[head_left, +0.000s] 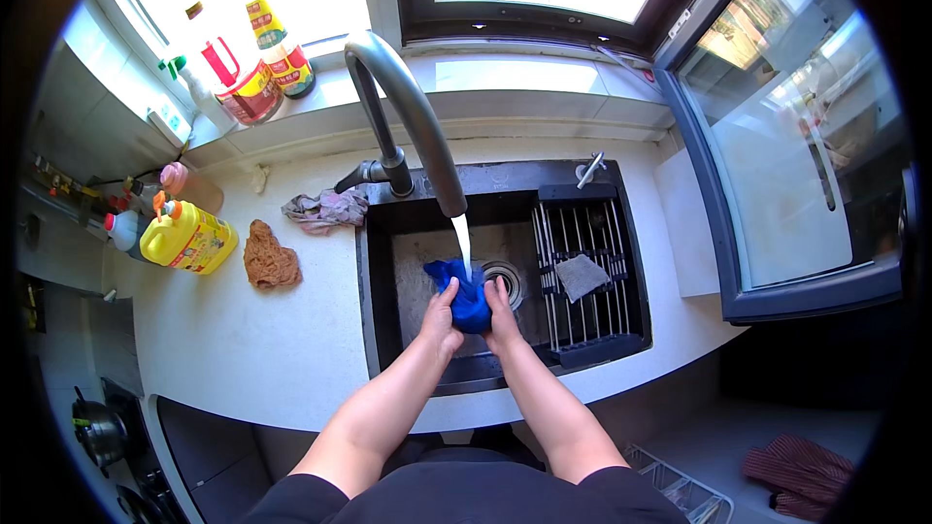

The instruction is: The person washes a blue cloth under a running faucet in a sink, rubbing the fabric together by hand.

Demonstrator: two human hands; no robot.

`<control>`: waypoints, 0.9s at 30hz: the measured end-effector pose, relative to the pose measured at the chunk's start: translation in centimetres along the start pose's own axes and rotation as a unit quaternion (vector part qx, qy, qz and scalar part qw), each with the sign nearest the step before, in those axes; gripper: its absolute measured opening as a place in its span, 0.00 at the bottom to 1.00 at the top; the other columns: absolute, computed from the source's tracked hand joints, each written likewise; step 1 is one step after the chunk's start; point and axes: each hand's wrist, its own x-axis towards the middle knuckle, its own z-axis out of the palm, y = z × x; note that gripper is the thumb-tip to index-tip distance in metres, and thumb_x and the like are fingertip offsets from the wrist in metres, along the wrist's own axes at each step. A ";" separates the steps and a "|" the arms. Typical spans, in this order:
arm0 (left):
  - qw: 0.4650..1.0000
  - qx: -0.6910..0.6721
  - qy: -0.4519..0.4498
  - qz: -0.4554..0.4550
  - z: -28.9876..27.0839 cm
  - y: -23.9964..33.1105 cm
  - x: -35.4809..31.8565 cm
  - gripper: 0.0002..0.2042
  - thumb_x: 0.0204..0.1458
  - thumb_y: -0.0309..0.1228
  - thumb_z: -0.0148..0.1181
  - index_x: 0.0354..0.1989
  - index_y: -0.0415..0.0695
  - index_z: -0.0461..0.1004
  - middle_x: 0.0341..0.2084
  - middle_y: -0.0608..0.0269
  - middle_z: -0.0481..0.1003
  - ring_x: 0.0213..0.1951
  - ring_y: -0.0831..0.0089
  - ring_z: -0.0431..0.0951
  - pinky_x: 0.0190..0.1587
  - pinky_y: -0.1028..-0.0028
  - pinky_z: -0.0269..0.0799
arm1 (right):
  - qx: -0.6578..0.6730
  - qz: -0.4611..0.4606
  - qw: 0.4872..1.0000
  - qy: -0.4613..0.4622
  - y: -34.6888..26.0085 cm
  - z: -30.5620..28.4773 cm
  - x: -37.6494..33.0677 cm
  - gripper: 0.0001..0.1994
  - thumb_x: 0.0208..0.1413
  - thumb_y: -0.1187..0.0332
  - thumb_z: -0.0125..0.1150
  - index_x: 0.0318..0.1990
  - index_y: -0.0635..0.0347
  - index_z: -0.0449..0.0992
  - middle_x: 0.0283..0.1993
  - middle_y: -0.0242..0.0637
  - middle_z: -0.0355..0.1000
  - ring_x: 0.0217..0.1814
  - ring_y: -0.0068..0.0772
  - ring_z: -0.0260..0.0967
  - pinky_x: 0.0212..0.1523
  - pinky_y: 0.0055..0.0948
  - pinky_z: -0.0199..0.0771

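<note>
A wet-looking blue cloth (470,305) is bunched between my two hands inside the dark sink (413,233). Water runs onto it from the grey arched faucet (427,126). My left hand (441,321) grips the cloth's left side, and my right hand (501,314) closes on its right side. Behind my right hand, part of the round drain (504,279) shows. The fingertips of both hands are partly hidden by the cloth.
A rack (582,306) with a grey pad (582,277) covers the sink's right side. Left on the counter (291,359) lie a brown cloth (271,257), a greyish rag (325,211) and a yellow jug (190,237). Bottles (282,53) stand on the sill. An open window (786,126) juts in at right.
</note>
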 end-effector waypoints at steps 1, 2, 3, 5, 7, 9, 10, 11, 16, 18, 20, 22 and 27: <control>1.000 -0.008 -0.009 -0.023 0.4 0.1 -0.7 0.19 0.52 0.45 0.57 0.48 0.46 0.72 0.45 0.60 0.74 0.48 0.63 0.73 0.55 0.57 0.63 | 0.034 -0.011 0.999 0.007 0.9 -0.5 1.5 0.33 0.51 0.40 0.53 0.62 0.41 0.57 0.60 0.38 0.62 0.58 0.36 0.62 0.55 0.41 0.66; 0.999 0.022 0.006 -0.044 0.4 0.2 -1.1 0.20 0.51 0.46 0.58 0.46 0.45 0.73 0.44 0.61 0.75 0.48 0.65 0.73 0.55 0.59 0.64 | 0.091 0.057 0.993 -0.046 1.5 -1.3 3.0 0.36 0.51 0.40 0.54 0.63 0.47 0.56 0.58 0.39 0.63 0.57 0.36 0.63 0.55 0.40 0.66; 0.995 0.054 0.057 -0.053 0.7 -1.0 -2.8 0.20 0.52 0.46 0.57 0.47 0.45 0.72 0.43 0.60 0.75 0.46 0.64 0.75 0.53 0.59 0.66 | 0.145 0.138 0.976 -0.081 2.6 -3.2 2.7 0.38 0.50 0.40 0.54 0.63 0.53 0.54 0.57 0.39 0.64 0.56 0.37 0.65 0.55 0.39 0.66; 0.993 0.075 0.030 -0.091 1.3 0.3 -2.9 0.19 0.54 0.47 0.54 0.46 0.45 0.72 0.42 0.60 0.75 0.44 0.63 0.76 0.52 0.59 0.68 | 0.183 0.110 0.973 -0.083 1.2 -1.1 1.8 0.34 0.49 0.38 0.54 0.56 0.53 0.64 0.48 0.38 0.70 0.48 0.36 0.69 0.52 0.38 0.69; 0.985 0.093 0.012 -0.147 1.3 1.2 -2.5 0.20 0.54 0.47 0.52 0.46 0.45 0.72 0.42 0.59 0.76 0.43 0.63 0.76 0.51 0.59 0.69 | 0.214 0.131 0.964 -0.094 1.4 -2.0 2.8 0.26 0.50 0.44 0.57 0.49 0.54 0.69 0.43 0.37 0.72 0.45 0.36 0.71 0.51 0.37 0.70; 0.979 0.142 0.014 -0.142 0.9 1.9 -1.8 0.23 0.55 0.52 0.48 0.47 0.46 0.71 0.43 0.58 0.75 0.45 0.62 0.75 0.52 0.57 0.67 | 0.198 0.123 0.967 -0.107 1.7 -2.4 3.7 0.22 0.50 0.50 0.59 0.47 0.54 0.70 0.42 0.36 0.72 0.45 0.35 0.71 0.50 0.37 0.70; 0.978 0.154 0.017 -0.139 0.5 2.3 -1.7 0.25 0.54 0.55 0.46 0.50 0.48 0.69 0.47 0.56 0.72 0.49 0.59 0.72 0.54 0.51 0.63 | 0.184 0.079 0.979 -0.048 1.8 -2.6 3.9 0.15 0.49 0.62 0.61 0.44 0.55 0.71 0.40 0.35 0.72 0.43 0.36 0.70 0.49 0.36 0.70; 0.977 0.165 0.020 -0.136 0.0 2.8 -1.7 0.28 0.54 0.57 0.44 0.54 0.49 0.67 0.51 0.54 0.70 0.53 0.55 0.69 0.55 0.45 0.58 | 0.141 0.002 0.990 -0.008 2.0 -2.4 4.3 0.15 0.47 0.67 0.62 0.43 0.57 0.71 0.40 0.40 0.71 0.43 0.38 0.70 0.49 0.37 0.71; 0.978 0.071 -0.003 -0.195 0.3 3.9 -3.3 0.40 0.45 0.70 0.41 0.59 0.52 0.61 0.56 0.49 0.63 0.57 0.45 0.63 0.55 0.35 0.50 | -0.194 -0.203 0.959 0.022 0.0 1.3 1.0 0.22 0.43 0.69 0.65 0.49 0.61 0.70 0.49 0.41 0.68 0.50 0.33 0.65 0.52 0.29 0.65; 0.989 0.058 -0.005 -0.136 0.5 2.9 -1.8 0.38 0.46 0.68 0.43 0.55 0.49 0.65 0.52 0.50 0.67 0.52 0.50 0.68 0.53 0.44 0.60 | -0.333 -0.194 0.923 -0.022 -0.1 1.4 0.4 0.21 0.42 0.62 0.68 0.44 0.61 0.73 0.54 0.47 0.65 0.55 0.39 0.64 0.54 0.31 0.63; 0.994 0.018 -0.007 -0.106 0.6 2.2 -0.8 0.29 0.53 0.61 0.43 0.46 0.46 0.68 0.39 0.52 0.74 0.41 0.61 0.76 0.43 0.63 0.75 | -0.489 -0.361 0.791 0.072 0.1 2.6 -0.9 0.19 0.41 0.57 0.69 0.36 0.60 0.74 0.46 0.50 0.70 0.49 0.48 0.68 0.51 0.36 0.66; 0.996 0.026 0.018 -0.084 1.5 1.6 -0.1 0.26 0.55 0.58 0.43 0.43 0.45 0.69 0.36 0.55 0.74 0.39 0.63 0.76 0.43 0.62 0.75 | -0.491 -0.445 0.739 0.119 0.4 2.7 -0.7 0.17 0.42 0.57 0.69 0.32 0.61 0.74 0.38 0.47 0.71 0.41 0.47 0.69 0.46 0.35 0.67; 0.972 0.174 0.126 0.096 1.0 -0.3 2.1 0.20 0.58 0.48 0.46 0.33 0.40 0.71 0.28 0.61 0.74 0.30 0.68 0.76 0.34 0.73 0.71 | -0.401 -0.353 0.830 0.161 0.0 3.1 -0.1 0.15 0.45 0.60 0.65 0.23 0.63 0.71 0.28 0.46 0.69 0.30 0.47 0.67 0.34 0.37 0.67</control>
